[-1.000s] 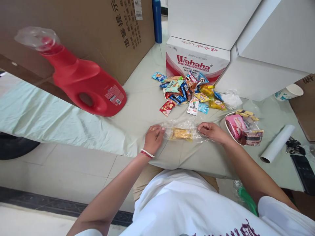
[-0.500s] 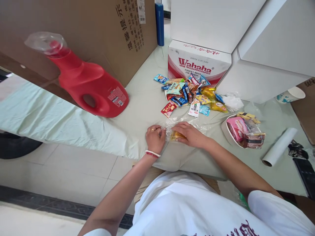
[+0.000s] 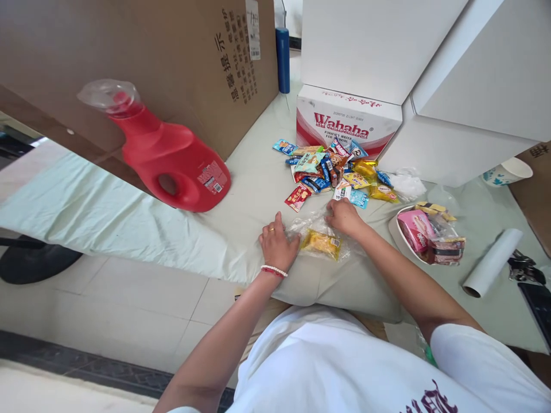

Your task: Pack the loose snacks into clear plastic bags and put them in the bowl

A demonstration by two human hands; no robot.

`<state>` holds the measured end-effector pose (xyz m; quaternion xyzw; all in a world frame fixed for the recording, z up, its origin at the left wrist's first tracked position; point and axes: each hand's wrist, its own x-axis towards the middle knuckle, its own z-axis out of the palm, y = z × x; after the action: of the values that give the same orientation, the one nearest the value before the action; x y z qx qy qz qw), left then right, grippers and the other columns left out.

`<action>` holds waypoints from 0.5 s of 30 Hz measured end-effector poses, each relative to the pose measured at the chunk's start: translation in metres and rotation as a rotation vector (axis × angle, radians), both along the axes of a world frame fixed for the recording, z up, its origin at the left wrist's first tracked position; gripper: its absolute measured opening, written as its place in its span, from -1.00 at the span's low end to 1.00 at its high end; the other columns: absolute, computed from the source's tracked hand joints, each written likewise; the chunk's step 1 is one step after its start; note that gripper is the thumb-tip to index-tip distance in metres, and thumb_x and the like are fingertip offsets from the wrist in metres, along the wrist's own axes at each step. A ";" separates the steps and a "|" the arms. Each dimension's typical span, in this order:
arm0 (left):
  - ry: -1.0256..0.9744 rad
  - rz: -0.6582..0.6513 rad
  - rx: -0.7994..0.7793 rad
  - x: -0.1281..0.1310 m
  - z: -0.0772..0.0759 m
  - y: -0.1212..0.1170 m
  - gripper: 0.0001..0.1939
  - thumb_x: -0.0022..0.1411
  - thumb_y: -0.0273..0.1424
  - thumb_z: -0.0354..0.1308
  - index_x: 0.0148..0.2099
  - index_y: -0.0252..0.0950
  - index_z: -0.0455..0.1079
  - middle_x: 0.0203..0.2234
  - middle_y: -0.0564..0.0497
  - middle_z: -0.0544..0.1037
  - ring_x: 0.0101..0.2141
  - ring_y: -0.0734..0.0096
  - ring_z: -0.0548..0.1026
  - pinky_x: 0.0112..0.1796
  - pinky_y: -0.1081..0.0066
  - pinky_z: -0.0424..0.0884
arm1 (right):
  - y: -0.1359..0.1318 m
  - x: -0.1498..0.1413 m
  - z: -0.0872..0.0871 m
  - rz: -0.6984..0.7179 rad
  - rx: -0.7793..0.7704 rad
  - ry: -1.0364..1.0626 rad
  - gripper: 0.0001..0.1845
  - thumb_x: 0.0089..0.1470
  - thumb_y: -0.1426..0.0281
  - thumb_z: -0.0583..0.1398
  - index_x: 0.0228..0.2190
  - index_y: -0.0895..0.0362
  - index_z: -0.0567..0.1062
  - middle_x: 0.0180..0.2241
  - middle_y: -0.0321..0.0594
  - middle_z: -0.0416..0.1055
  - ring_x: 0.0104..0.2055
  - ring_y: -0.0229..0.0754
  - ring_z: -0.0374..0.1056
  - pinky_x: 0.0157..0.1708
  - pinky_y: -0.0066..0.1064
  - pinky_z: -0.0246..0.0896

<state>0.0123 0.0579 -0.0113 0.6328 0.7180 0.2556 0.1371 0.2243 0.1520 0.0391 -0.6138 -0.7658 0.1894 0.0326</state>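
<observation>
Lightly steady the bag point(image 3: 316, 221) around the yellow snack point(image 3: 322, 244) with the left hand point(image 3: 278, 245) loosely spread; the right hand's point(image 3: 345, 218) grip is indiscernible.

yellow packet point(image 3: 319, 243): print unreadable; black device point(image 3: 536, 307) cut by right edge

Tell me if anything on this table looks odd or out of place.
The large red plastic jug at the left looks a little out of place: its shape suggests detergent, yet it stands near a loose heap of colourful wrapped snacks. I see nothing spilled or broken.
</observation>
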 end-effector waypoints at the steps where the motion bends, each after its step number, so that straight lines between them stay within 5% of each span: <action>1: 0.015 -0.002 -0.008 0.000 0.000 0.001 -0.25 0.22 -0.16 0.20 0.37 -0.34 0.16 -0.02 -0.28 0.54 0.05 -0.21 0.38 0.03 -0.10 0.28 | 0.000 0.001 0.003 -0.009 -0.019 0.008 -0.80 0.09 0.43 0.26 -0.20 0.19 0.58 -0.31 -0.03 0.53 -0.10 0.04 0.38 -0.13 -0.28 0.26; 6: 0.069 -0.034 -0.042 0.001 -0.001 0.002 -0.68 0.25 -0.16 0.21 -0.04 -0.23 0.45 -0.15 -0.20 0.58 -0.03 -0.13 0.42 -0.04 -0.02 0.28 | -0.017 0.007 0.023 0.095 0.068 0.131 -0.90 0.10 0.42 0.24 -0.30 0.13 0.55 -0.21 -0.13 0.45 -0.26 -0.17 0.38 -0.27 -0.41 0.21; 10: 0.065 -0.033 -0.018 0.002 -0.001 0.004 -0.65 0.25 -0.17 0.22 0.00 -0.22 0.43 -0.19 -0.19 0.61 -0.03 -0.14 0.44 -0.07 0.00 0.29 | -0.053 -0.001 0.036 0.269 0.118 0.114 -0.82 0.16 0.50 0.14 -0.24 0.09 0.53 -0.21 -0.16 0.44 -0.33 -0.18 0.37 -0.33 -0.40 0.18; 15: 0.032 -0.011 -0.060 0.000 -0.001 0.013 -0.84 0.24 -0.24 0.19 -0.18 -0.19 0.45 -0.35 -0.12 0.61 -0.10 -0.07 0.46 -0.10 0.05 0.29 | -0.095 -0.013 0.019 0.594 0.119 0.049 -0.62 0.25 0.60 0.06 -0.05 0.05 0.54 0.01 -0.15 0.50 -0.10 -0.12 0.47 -0.20 -0.37 0.28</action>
<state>0.0124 0.0705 -0.0119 0.6363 0.7239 0.2231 0.1461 0.2116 0.0568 0.0586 -0.3553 -0.9204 0.1601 0.0301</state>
